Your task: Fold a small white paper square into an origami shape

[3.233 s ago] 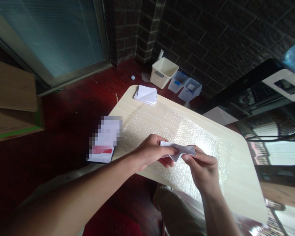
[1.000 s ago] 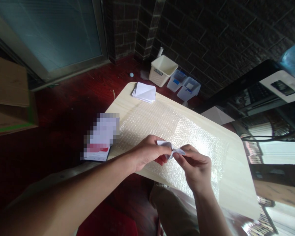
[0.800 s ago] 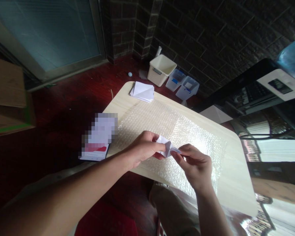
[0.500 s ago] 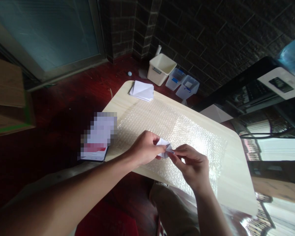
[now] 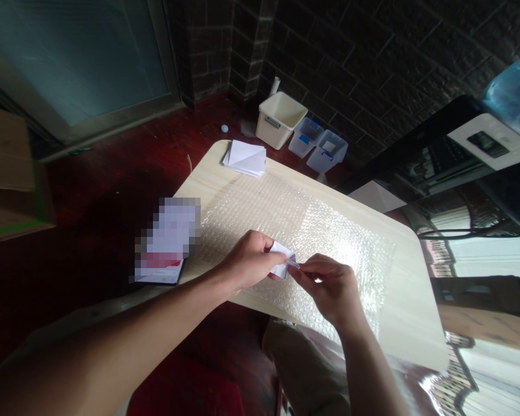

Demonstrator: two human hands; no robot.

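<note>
Between my two hands is a small piece of folded white paper (image 5: 279, 269), held above the bubble wrap. My left hand (image 5: 253, 263) grips its left side, thumb across the top and fingers underneath. On the right side, my right hand (image 5: 329, 283) pinches a narrow folded edge between thumb and fingertips. Part of the paper is hidden behind the fingers. Clear bubble wrap (image 5: 260, 214) lies flat under both hands on the pale wooden table (image 5: 409, 300).
A stack of white paper sheets (image 5: 245, 158) lies at the table's far left corner. A phone-like device (image 5: 160, 277), partly pixelated, is at the left edge. Beyond stand a cream bin (image 5: 275, 133) and two clear boxes (image 5: 327, 153). A cardboard box (image 5: 8, 173) stands far left.
My right hand has shifted slightly left and the pinched edge now looks narrower and flatter against the paper. The left hand keeps its hold. The whole view has drifted a little.
</note>
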